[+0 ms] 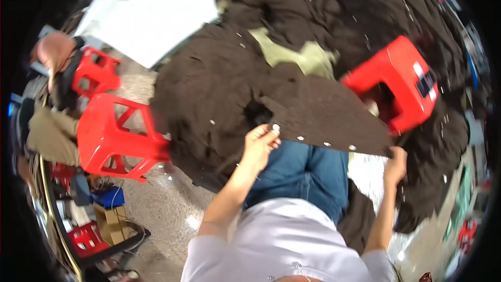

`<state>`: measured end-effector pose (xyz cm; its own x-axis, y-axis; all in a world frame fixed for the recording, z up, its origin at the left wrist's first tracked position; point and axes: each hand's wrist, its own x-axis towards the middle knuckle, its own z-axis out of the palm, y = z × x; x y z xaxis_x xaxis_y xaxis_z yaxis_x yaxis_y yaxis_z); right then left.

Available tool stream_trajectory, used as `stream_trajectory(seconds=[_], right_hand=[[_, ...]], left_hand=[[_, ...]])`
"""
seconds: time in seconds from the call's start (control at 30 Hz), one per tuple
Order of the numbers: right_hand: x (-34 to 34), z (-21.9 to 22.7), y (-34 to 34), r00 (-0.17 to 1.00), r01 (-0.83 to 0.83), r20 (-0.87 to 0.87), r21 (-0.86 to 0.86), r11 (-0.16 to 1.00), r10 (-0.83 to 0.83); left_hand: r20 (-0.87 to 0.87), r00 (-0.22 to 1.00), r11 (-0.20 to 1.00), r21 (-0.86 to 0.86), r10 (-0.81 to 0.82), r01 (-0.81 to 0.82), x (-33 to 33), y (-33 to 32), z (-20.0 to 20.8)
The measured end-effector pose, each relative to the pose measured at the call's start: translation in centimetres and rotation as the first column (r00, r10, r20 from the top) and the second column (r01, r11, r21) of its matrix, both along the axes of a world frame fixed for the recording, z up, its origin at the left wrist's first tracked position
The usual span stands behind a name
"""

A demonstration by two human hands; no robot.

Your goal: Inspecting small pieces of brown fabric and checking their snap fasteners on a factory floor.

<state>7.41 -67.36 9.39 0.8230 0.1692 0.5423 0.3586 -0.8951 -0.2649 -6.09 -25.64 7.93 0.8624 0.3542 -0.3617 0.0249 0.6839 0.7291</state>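
Observation:
A dark brown cloth piece [329, 112] stretches over my lap, its near edge drawn out between my two hands. Along that edge sit several small white spots [326, 144] that could be buttons or tags. My left hand [259, 145] pinches the edge at its left end, next to one white spot at the fingertips. At the right-hand corner, my right hand [396, 165] is closed on the same cloth. More brown cloth [203, 83] is heaped in front of me, with a light olive piece [297, 56] lying on it.
A red plastic stool [386, 83] rests among the cloth on the right, a dark flat object on it. Another red stool [117, 136] stands at the left, near a seated person's leg [52, 130]. A white panel [151, 10] lies at the far left. A cardboard box [111, 223] is at the lower left.

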Motion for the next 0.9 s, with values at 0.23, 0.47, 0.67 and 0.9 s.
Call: stream_trajectory(seconds=[0.23, 0.47, 0.67, 0.9], right_hand=[[-10.8, -5.0, 2.7, 0.900, 0.157, -0.429, 0.157, 0.975, -0.076], [-11.9, 0.0, 10.2, 0.888, -0.057, -0.396, 0.408, 0.911, 0.233], [-12.0, 0.2, 14.5, 0.809, -0.197, -0.405, 0.497, 0.845, 0.426], [-13.1, -0.6, 15.5, 0.764, -0.236, -0.434, 0.501, 0.833, 0.477]], left_hand=[[-0.001, 0.999, 0.995, 0.083, -0.048, 0.048, -1.1, -2.6, -3.1], [0.080, 0.993, 0.938, 0.343, -0.085, 0.052, -2.9, -4.1, -2.3], [0.062, 0.994, 0.961, 0.265, -0.092, 0.072, -2.9, -3.1, -2.7], [-0.066, 0.996, 0.944, 0.319, -0.066, 0.084, -2.6, -2.6, -1.8]])
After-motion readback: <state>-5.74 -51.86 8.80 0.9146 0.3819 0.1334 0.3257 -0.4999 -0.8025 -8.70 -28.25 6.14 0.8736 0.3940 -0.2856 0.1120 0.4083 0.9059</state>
